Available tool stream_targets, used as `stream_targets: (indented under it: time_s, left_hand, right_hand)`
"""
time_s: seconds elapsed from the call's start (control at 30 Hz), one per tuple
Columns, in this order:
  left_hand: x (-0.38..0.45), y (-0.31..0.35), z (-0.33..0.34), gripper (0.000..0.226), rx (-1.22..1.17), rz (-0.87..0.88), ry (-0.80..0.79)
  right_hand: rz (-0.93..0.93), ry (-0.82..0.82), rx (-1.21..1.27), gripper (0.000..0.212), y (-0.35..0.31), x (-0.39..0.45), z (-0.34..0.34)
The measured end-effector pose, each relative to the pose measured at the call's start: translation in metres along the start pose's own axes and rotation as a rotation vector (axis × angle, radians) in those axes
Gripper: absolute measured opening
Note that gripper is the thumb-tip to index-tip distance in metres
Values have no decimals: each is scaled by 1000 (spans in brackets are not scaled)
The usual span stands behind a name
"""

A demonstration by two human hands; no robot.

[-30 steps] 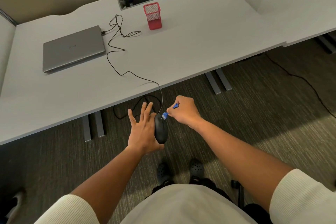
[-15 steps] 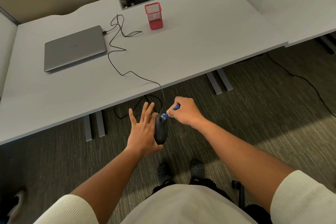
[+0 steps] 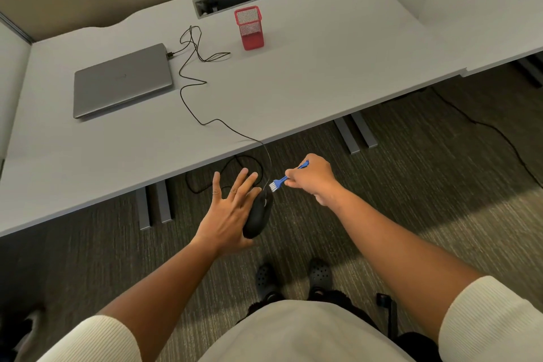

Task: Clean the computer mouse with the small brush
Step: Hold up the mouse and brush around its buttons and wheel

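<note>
So the left hand [image 3: 227,211] is flat with fingers spread straight, cradling the black mouse [image 3: 258,214] against its palm, out in the air just near of the table [image 3: 323,73] edge. Right hand [image 3: 311,178] has a curled grip on the small blue brush [image 3: 279,181], bristles touching the mouse's far end.

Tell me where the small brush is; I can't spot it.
In the head view, the right hand holds the blue brush, right of centre, its bristles beside the front of the mouse.
</note>
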State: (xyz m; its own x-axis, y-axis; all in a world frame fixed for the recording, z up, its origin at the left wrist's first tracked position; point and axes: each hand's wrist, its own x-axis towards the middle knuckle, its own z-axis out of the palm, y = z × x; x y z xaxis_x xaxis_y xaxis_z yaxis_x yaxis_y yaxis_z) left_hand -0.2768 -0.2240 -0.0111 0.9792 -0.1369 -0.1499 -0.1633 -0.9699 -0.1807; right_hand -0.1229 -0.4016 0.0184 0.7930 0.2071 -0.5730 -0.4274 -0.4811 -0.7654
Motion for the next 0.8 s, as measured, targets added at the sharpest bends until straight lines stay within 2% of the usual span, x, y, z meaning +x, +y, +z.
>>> stream_targets:
  time_s: [0.1, 0.17, 0.27, 0.47, 0.67, 0.8]
  left_hand:
    - [-4, -6, 2, 110, 15, 58, 23]
    - [-5, -9, 4, 109, 26, 99, 31]
    - [-8, -10, 5, 107, 40, 136, 38]
    - [-8, -11, 4, 111, 63, 164, 46]
    - [-7, -11, 2, 111, 50, 127, 39]
    - [-5, -10, 1, 114, 41, 101, 25]
  right_hand:
    - [145, -136, 232, 20, -2, 2, -1]
    - [190, -187, 199, 19, 4, 2, 0]
    - [134, -120, 0, 19, 15, 4, 1]
    - [232, -203, 226, 14, 3, 6, 1]
    - [131, -88, -95, 18, 14, 5, 5]
    - [167, -154, 142, 14, 4, 2, 5]
